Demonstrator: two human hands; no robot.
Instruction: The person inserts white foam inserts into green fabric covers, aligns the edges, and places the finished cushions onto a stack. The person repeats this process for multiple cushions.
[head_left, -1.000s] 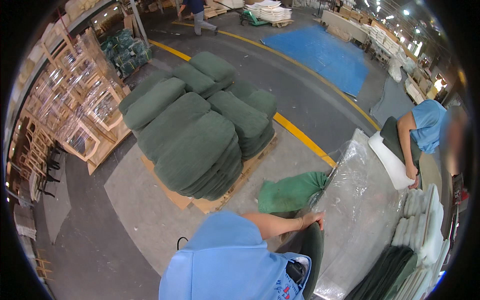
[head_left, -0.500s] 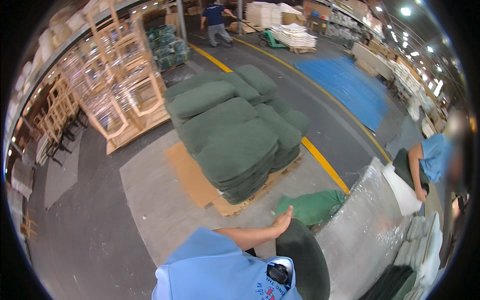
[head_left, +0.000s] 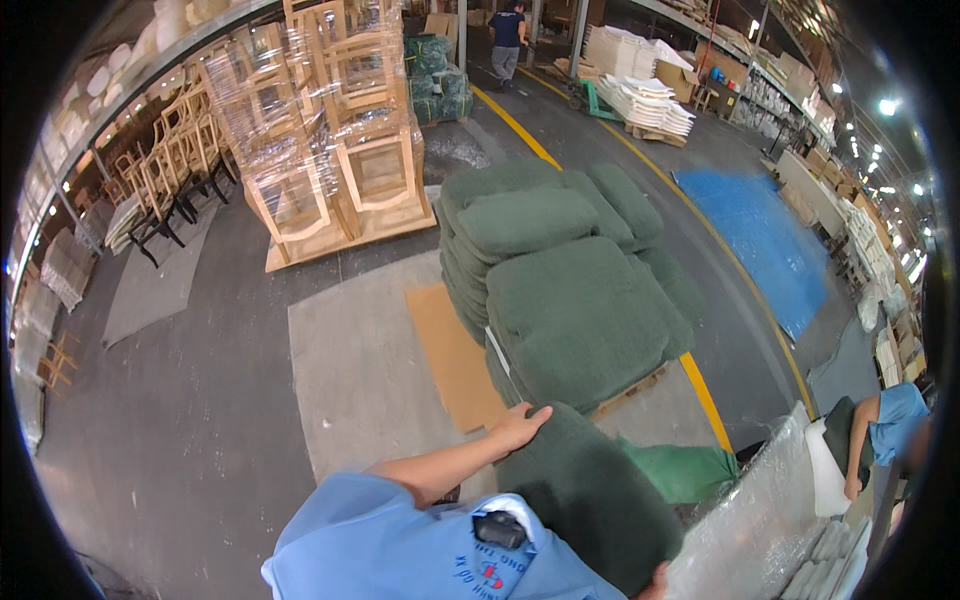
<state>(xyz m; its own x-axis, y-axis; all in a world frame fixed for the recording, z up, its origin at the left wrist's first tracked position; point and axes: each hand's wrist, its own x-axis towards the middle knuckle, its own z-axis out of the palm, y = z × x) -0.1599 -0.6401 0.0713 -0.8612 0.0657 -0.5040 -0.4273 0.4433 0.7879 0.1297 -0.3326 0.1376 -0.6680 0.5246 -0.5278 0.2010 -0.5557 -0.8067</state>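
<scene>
A dark green seat cushion point(head_left: 590, 490) is held in front of my body, tilted, between both hands. My left hand point(head_left: 522, 428) is closed on its far left corner, with the thumb along the edge. At the near right edge, part of my right hand point(head_left: 656, 582) shows, gripping the cushion, while the rest is cut off by the frame. Just beyond stands a pallet-borne stack of similar dark green cushions point(head_left: 575, 320), close to the left hand. A green cloth bag point(head_left: 690, 470) lies right of the held cushion.
A plastic-covered work surface point(head_left: 750, 540) stands at my right, where a co-worker's arm point(head_left: 862, 450) rests by a white pad. Wrapped wooden chair frames point(head_left: 330, 150) stand on a pallet at the far left. A blue sheet point(head_left: 755, 240) covers floor beyond the yellow line.
The held cushion has come up in front of me and turned broad side into view. My left hand now grips its corner, and my right hand has appeared. The view has swung left.
</scene>
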